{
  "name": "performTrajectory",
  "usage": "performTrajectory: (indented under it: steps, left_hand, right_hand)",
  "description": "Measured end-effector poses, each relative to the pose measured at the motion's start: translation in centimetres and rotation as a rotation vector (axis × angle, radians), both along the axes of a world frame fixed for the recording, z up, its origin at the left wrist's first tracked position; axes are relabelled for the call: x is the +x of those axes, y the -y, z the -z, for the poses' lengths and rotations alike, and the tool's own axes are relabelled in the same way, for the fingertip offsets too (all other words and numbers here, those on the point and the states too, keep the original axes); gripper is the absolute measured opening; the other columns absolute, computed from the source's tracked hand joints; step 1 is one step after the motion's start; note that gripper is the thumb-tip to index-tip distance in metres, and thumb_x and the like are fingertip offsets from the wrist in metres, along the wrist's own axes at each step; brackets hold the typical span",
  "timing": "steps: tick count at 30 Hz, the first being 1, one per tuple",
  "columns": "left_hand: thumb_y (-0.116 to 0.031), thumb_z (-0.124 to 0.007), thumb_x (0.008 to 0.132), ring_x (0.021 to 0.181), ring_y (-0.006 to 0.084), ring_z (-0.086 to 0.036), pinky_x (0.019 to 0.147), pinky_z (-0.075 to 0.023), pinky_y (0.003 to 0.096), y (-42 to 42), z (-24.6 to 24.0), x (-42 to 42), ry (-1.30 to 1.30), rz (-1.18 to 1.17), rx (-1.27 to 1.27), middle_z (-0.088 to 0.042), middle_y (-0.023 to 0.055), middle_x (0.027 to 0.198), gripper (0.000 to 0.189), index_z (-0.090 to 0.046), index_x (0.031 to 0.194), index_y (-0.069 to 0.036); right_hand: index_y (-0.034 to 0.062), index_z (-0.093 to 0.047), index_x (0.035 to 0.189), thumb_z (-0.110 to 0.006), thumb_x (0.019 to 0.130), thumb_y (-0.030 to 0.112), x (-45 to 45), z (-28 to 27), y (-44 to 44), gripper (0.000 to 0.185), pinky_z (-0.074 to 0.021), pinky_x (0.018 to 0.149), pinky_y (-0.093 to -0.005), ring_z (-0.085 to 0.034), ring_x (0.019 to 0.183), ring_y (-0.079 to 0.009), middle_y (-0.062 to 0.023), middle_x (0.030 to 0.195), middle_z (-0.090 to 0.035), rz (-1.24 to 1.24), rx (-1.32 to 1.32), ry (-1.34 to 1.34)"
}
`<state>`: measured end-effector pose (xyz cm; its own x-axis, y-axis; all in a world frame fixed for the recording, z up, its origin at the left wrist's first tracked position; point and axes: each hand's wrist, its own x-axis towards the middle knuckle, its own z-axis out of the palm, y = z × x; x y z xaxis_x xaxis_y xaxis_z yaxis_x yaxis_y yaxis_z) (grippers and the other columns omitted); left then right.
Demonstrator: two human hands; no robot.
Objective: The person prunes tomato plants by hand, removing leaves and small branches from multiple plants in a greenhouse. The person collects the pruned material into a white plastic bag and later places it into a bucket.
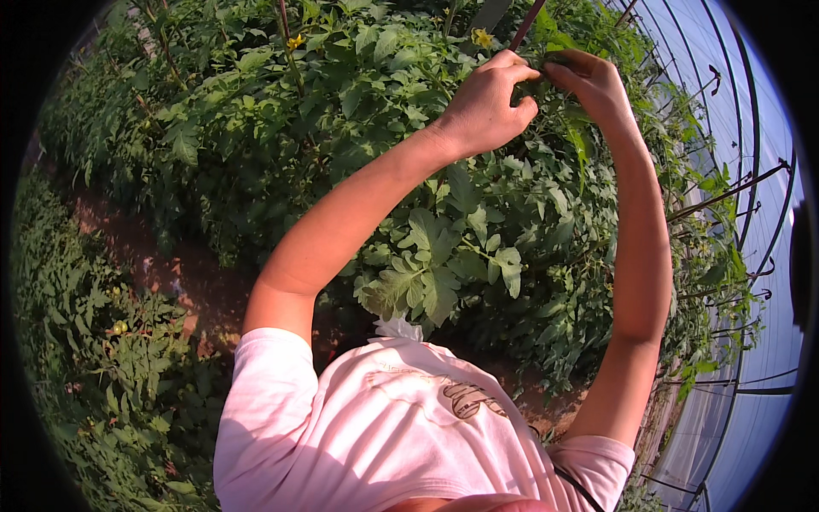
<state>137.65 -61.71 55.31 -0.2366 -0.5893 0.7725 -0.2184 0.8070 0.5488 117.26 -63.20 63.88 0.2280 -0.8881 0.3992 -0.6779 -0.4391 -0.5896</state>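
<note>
My left hand (491, 105) and my right hand (592, 80) are raised at the top of a dense tomato plant (429, 256). Their fingertips nearly meet beside a dark reddish stake (527, 24) that rises out of the foliage. The left index finger reaches toward the right hand, and its thumb is held apart below. On the right hand, thumb and forefinger come together among green leaves. Whatever lies between the fingertips is too small and dark to tell. A yellow tomato flower (482, 38) blooms just left of the stake.
Another stake (291, 51) stands in the leaves at upper left, by a second yellow flower (295, 42). A bare soil path (217, 288) runs between plant rows. Green tomatoes (120, 327) hang at lower left. Greenhouse film (768, 256) on curved ribs forms the right side.
</note>
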Motion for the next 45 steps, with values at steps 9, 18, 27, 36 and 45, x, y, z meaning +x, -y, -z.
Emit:
performTrajectory:
  steps: [9, 18, 27, 36, 45]
  left_hand:
    - [-0.015, -0.065, 0.09, 0.101, 0.0253, -0.068, 0.089, -0.0541, 0.0348, 0.0, -0.1, 0.2, 0.003, -0.008, 0.003, -0.065, 0.0103, 0.124, 0.038, -0.068, 0.125, 0.0]
    - [-0.015, -0.065, 0.09, 0.107, 0.0262, -0.068, 0.095, -0.0539, 0.036, -0.2, -0.1, -0.2, 0.008, -0.009, 0.032, -0.064, 0.0114, 0.125, 0.041, -0.066, 0.126, 0.004]
    - [-0.013, -0.064, 0.09, 0.102, 0.0254, -0.068, 0.09, -0.0544, 0.0356, -0.4, 0.1, -0.3, 0.044, -0.082, -0.037, -0.063, 0.0125, 0.124, 0.04, -0.065, 0.126, 0.004]
    - [-0.008, -0.065, 0.089, 0.113, 0.0292, -0.062, 0.095, -0.0521, 0.0402, -4.2, 0.9, 3.5, 0.143, -0.134, 0.027, -0.053, 0.0127, 0.13, 0.044, -0.059, 0.131, -0.001]
    - [-0.008, -0.071, 0.085, 0.113, 0.0297, -0.061, 0.089, -0.0568, 0.0419, -7.0, 2.6, 17.1, 0.538, -0.193, -0.015, -0.058, 0.0096, 0.119, 0.034, -0.065, 0.117, -0.002]
  right_hand:
    - [-0.0055, -0.068, 0.123, -0.07, 0.097, 0.022, -0.1, -0.2, 0.4, 0.037, -0.0546, 0.09, -0.0267, -0.071, 0.097, -0.0122, -0.0083, 0.107, -0.075, -0.03, 0.13, 0.095]
    - [0.0001, -0.068, 0.125, -0.063, 0.101, 0.029, -0.7, -0.4, 1.7, 0.038, -0.0507, 0.089, -0.023, -0.06, 0.092, -0.0064, -0.0004, 0.108, -0.069, 0.023, 0.313, 0.04]
    - [0.0016, -0.068, 0.125, -0.063, 0.101, 0.029, 0.6, 0.0, 1.0, 0.037, -0.0504, 0.085, -0.0237, -0.058, 0.089, -0.0063, 0.0004, 0.104, -0.067, 0.021, 0.303, 0.151]
    - [-0.0034, -0.068, 0.106, -0.059, 0.097, 0.034, 0.7, 0.2, 2.7, 0.04, -0.0505, 0.077, -0.0371, -0.064, 0.079, -0.0227, -0.0121, 0.089, -0.071, 0.116, -0.012, -0.153]
    - [0.0054, -0.063, 0.108, -0.054, 0.104, 0.03, 6.5, -4.0, -4.1, 0.027, -0.0524, 0.072, -0.0443, -0.067, 0.088, -0.0287, -0.0115, 0.103, -0.068, 0.638, -0.684, -0.415]
